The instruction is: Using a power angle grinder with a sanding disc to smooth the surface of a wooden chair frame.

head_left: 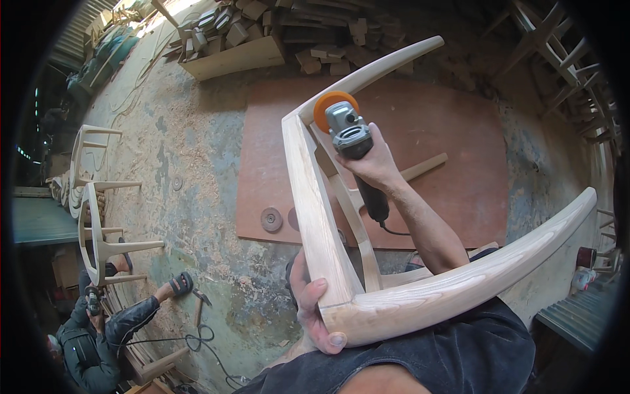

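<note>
Far left of the frame: two pale chair frames (94,226) stand on the floor, a co-worker (85,348) seated below them at lower left. Toward lower centre, the left hand (310,307) is clamped round the near corner of a large pale wooden chair (312,210), fingers and thumb bent over its edges. The chair takes up the middle of the frame. Its straight bar, the long axis here, runs from that lower-centre corner up and slightly left to a second corner at upper centre; from there a curved piece (394,65) heads off to upper right. An orange disc (321,113) sits at the inner side of this upper corner, overlapping it in view; whether disc and wood touch, cannot tell. Disc belongs to a grey-and-black grinder (352,134), head toward upper left, handle trailing to lower right. Right hand (373,163) is closed round the grinder's body, just right of the bar, and is clearly the nearer of the two to the upper corner; left hand is at the bar's opposite end. Under all this, a red-brown board (459,125) on the floor. Farther right, a second curved piece (472,282) sweeps from the held corner over the dark shorts (472,341) to mid-right.
</note>
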A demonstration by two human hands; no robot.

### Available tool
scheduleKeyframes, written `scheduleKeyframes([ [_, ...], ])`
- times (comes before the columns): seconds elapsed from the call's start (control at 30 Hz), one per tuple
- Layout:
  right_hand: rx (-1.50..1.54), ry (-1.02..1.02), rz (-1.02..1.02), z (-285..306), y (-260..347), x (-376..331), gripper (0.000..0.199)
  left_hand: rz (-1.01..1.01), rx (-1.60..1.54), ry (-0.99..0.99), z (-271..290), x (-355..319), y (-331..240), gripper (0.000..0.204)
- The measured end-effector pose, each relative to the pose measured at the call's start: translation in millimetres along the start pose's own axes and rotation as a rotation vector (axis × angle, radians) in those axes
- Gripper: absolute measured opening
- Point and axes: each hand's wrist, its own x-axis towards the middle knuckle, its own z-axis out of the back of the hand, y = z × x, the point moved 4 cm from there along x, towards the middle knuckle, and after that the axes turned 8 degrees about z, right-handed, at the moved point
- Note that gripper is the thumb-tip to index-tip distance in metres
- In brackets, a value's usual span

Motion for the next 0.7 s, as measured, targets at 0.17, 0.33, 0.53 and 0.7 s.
scheduleKeyframes([
  [0.17,-0.065,0.073,-0.03,0,5,10,0.06,-0.017,-0.102,-0.064,-4,-1,3,0.074],
  [0.33,-0.129,-0.192,-0.024,49,0,24,0.057,-0.041,-0.046,-0.079,-2,-4,4,0.077],
  [0.53,-0.046,-0.077,0.042,42,5,15,0.059,-0.057,-0.062,-0.059,3,0,5,0.077],
  [0.7,-0.062,0.094,0.03,11,8,7,0.061,-0.033,-0.053,-0.048,-3,-1,0,0.076],
])
